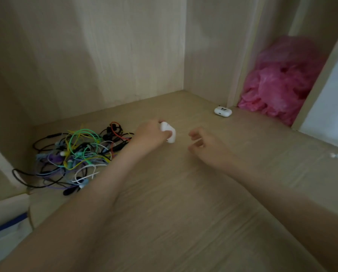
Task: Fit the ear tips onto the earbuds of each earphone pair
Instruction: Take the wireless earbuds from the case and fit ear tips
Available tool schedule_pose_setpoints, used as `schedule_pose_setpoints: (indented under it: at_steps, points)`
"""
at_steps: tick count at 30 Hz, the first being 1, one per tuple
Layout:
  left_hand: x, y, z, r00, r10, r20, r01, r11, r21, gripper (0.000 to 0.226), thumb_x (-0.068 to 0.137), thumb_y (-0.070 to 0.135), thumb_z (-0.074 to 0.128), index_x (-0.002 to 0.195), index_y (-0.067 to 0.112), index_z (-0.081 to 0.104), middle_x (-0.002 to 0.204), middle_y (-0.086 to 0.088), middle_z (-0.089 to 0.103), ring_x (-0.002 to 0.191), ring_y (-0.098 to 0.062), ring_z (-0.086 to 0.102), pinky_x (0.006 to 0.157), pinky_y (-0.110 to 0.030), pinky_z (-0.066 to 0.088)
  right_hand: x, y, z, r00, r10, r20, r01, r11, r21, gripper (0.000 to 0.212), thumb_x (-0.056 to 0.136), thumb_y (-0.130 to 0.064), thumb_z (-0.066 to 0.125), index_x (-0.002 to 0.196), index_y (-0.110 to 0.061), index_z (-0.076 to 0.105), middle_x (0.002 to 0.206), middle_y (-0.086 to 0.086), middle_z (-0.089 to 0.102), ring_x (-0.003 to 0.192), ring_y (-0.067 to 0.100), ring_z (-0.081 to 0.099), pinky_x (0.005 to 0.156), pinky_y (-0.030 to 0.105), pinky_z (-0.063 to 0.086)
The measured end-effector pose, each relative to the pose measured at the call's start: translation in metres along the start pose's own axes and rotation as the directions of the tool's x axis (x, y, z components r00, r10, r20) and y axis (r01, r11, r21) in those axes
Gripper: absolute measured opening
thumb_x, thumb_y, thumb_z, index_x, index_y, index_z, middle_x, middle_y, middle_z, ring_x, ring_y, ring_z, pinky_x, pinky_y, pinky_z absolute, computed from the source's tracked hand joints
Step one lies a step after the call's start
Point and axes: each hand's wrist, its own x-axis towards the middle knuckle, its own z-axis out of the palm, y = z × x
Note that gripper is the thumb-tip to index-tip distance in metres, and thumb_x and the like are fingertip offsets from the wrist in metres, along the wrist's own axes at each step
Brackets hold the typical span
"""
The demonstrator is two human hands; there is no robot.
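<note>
Left hand [151, 134] grips a smooth white case [169, 134], partly hidden by its fingers. Right hand [201, 143] is loosely curled, holding nothing. Earphones [74, 154] lie in a tangled, multicoloured heap. Blurred white specks [336, 155] are unidentifiable.

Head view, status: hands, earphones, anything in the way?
Left hand grips white earbud case. Right hand open, empty. Tangled wired earphones untouched at left. Nothing between hands.

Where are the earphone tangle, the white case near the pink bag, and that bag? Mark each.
earphone tangle [76, 154]: head view, middle of the cable heap.
white case [223, 111]: head view, its top face.
pink bag [278, 85]: head view, its crumpled middle.
</note>
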Motion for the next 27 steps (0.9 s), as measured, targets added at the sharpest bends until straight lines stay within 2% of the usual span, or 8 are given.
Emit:
schedule_pose_setpoints:
  at_steps: [5,11,13,15,18,21,24,27]
  points:
    - [0.034,-0.017,-0.011,0.997,-0.063,0.039,0.061,0.996,0.064,0.039,0.090,0.024,0.057,0.127,0.011,0.050,0.123,-0.008,0.055,0.105,-0.021,0.053,0.081,-0.027,0.039,0.038,0.006,0.008,0.987,-0.044,0.156,0.076,0.975,-0.208,0.029,0.089,-0.012,0.051,0.118,-0.013,0.054,0.123,0.004,0.050,0.110,0.015,0.050,0.090,0.021,0.036]
    - [0.073,-0.032,-0.016,0.974,-0.134,0.184,0.082,0.960,0.266,0.038,0.096,0.029,0.048,0.126,0.006,0.052,0.117,-0.007,0.056,0.099,-0.018,0.049,0.073,-0.026,0.036,0.080,0.020,0.007,0.984,-0.013,0.178,0.062,0.961,-0.270,0.031,0.090,-0.015,0.052,0.121,-0.015,0.052,0.125,0.004,0.047,0.112,0.018,0.049,0.096,0.027,0.039]
    - [0.089,-0.031,-0.016,0.956,-0.209,0.206,0.106,0.900,0.423,0.046,0.096,0.031,0.046,0.136,0.008,0.046,0.133,-0.012,0.048,0.111,-0.022,0.046,0.081,-0.026,0.035,0.094,0.029,0.000,0.993,-0.008,0.122,0.041,0.961,-0.274,0.034,0.090,-0.014,0.050,0.124,-0.015,0.050,0.128,0.004,0.046,0.117,0.021,0.047,0.099,0.031,0.038]
    - [0.102,-0.026,-0.013,0.958,-0.249,0.144,0.143,0.847,0.512,0.052,0.095,0.032,0.045,0.143,0.017,0.036,0.149,-0.012,0.030,0.132,-0.029,0.031,0.101,-0.032,0.031,0.108,0.039,-0.012,1.000,0.020,0.022,-0.012,0.949,-0.315,0.039,0.090,-0.013,0.047,0.129,-0.015,0.046,0.133,0.006,0.043,0.120,0.025,0.044,0.100,0.034,0.038]
    - [0.115,-0.009,0.003,0.991,-0.130,0.044,0.094,0.878,0.468,0.046,0.095,0.031,0.044,0.140,0.020,0.042,0.148,-0.010,0.032,0.136,-0.030,0.027,0.107,-0.037,0.026,0.129,0.055,-0.029,0.975,0.086,-0.207,-0.182,0.843,-0.507,0.045,0.090,-0.014,0.044,0.135,-0.017,0.040,0.137,0.010,0.039,0.126,0.030,0.036,0.101,0.038,0.031]
    - [0.121,0.013,0.029,1.000,-0.014,0.006,0.010,0.912,0.411,0.036,0.094,0.029,0.046,0.127,0.018,0.056,0.137,-0.011,0.048,0.128,-0.030,0.040,0.101,-0.034,0.033,0.145,0.078,-0.045,0.913,0.180,-0.367,-0.348,0.812,-0.469,0.045,0.090,-0.025,0.045,0.134,-0.015,0.043,0.139,0.014,0.036,0.129,0.034,0.031,0.107,0.042,0.023]
    - [0.126,0.026,0.054,0.999,0.028,0.046,-0.044,0.912,0.407,0.029,0.093,0.029,0.048,0.116,0.019,0.063,0.128,-0.009,0.057,0.122,-0.030,0.048,0.101,-0.036,0.037,0.147,0.094,-0.061,0.920,0.247,-0.305,-0.372,0.795,-0.479,0.044,0.091,-0.021,0.044,0.135,-0.014,0.042,0.143,0.017,0.033,0.132,0.035,0.030,0.110,0.045,0.023]
    - [0.128,0.035,0.071,0.993,0.065,0.102,-0.099,0.925,0.367,0.029,0.094,0.027,0.046,0.116,0.016,0.062,0.125,-0.010,0.059,0.117,-0.029,0.052,0.098,-0.034,0.041,0.139,0.100,-0.076,0.958,0.189,-0.215,-0.282,0.762,-0.583,0.047,0.093,-0.023,0.043,0.139,-0.015,0.037,0.137,0.018,0.042,0.124,0.037,0.041,0.099,0.043,0.036]
